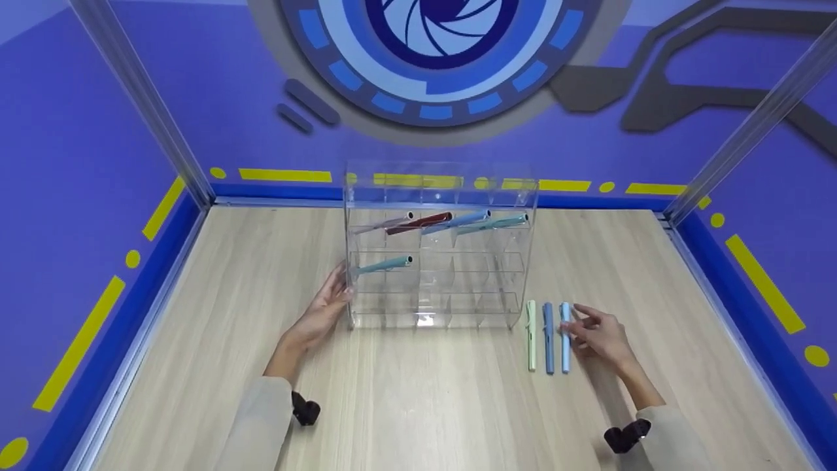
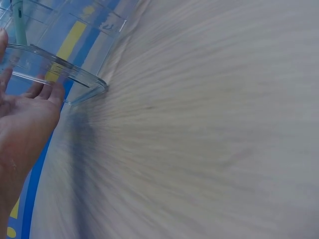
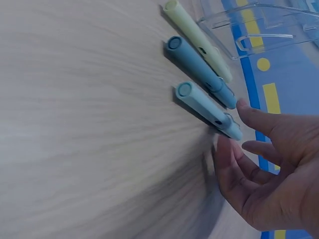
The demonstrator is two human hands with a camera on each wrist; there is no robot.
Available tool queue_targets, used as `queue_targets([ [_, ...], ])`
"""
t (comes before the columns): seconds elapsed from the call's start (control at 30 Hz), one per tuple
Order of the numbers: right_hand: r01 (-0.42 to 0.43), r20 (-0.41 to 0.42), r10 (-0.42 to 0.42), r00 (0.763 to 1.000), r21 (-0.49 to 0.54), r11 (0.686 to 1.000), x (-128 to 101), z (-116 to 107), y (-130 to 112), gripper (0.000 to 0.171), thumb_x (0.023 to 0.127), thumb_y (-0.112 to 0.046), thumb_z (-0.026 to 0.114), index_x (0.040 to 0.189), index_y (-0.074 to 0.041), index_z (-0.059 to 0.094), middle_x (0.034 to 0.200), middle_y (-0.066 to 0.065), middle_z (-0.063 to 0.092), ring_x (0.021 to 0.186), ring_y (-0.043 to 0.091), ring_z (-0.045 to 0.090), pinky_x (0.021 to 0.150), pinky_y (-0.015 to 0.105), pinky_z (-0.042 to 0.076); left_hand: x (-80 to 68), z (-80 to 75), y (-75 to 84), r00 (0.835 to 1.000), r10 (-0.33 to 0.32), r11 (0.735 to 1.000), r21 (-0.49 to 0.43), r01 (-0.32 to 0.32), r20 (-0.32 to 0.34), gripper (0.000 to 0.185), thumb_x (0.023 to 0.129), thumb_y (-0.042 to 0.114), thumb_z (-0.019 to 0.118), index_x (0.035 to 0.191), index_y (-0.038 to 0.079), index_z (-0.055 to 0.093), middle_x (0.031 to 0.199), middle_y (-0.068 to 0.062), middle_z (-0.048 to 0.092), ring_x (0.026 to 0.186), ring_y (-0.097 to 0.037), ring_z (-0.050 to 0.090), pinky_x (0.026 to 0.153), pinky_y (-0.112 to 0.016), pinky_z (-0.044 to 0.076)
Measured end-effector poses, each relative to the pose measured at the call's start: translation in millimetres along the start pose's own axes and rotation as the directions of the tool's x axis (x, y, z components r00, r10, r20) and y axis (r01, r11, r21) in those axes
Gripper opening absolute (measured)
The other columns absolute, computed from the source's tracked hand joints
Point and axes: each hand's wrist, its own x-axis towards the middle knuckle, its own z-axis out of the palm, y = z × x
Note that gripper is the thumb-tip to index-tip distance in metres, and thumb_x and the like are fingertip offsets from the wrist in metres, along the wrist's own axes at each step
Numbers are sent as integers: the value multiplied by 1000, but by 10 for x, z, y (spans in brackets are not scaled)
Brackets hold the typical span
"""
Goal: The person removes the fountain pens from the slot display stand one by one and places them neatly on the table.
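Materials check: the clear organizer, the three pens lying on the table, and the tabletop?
Organizer: looks like clear acrylic, glossy; you see straight through it and its edges catch light. Pens, pale green, blue, light blue: likely matte plastic, solid colour, soft sheen. Tabletop: pale wood grain, probably laminate; can't tell from solid wood.

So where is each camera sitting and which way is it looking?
Head: looks forward and down at the rack, three pens and both hands, forearms showing.
Left wrist: low beside the left hand, facing the rack's corner.
Right wrist: low behind the right hand, facing the pens.
Both wrist views share the rack.
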Motion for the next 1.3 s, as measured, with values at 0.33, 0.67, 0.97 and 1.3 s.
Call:
queue_targets([
  [0.33, 78, -55, -73, 996, 91, 993, -74, -42, -242, 49, 97, -22, 72, 135, 6, 60, 102, 11, 70, 79, 10, 71, 67, 23, 62, -18, 4, 6, 999, 28, 999, 25, -29, 45, 73, 110, 14, 43, 165, 18, -5, 174, -8, -10, 162, -28, -9, 133, -44, 5],
  [0.67, 215, 164, -231, 959, 112, 970, -114, 19, -743, 43, 97, -15, 71, 133, 6, 61, 104, 14, 67, 83, 8, 70, 71, 25, 63, -19, 12, -52, 1000, 9, 1000, 7, -9, 10, 73, 109, 10, 45, 166, 20, -1, 174, -8, -3, 162, -27, -4, 133, -42, 8],
  [0.97, 271, 260, -314, 913, 189, 944, 18, 352, -1267, 42, 99, -17, 69, 135, 4, 61, 115, 26, 69, 93, 12, 72, 80, 23, 62, 8, -24, 19, 999, 27, 1000, 7, -27, 28, 75, 109, 6, 44, 165, 15, -5, 174, -11, -7, 162, -29, -7, 133, -43, 7],
  [1.3, 270, 204, -361, 910, 370, 889, 72, 982, -1742, 43, 99, -15, 68, 137, 3, 59, 115, 17, 70, 91, 14, 72, 82, 30, 64, 2, -19, 34, 999, 41, 998, 41, -42, 35, 78, 108, 9, 48, 165, 12, -5, 173, -14, -7, 161, -33, -6, 133, -45, 5],
])
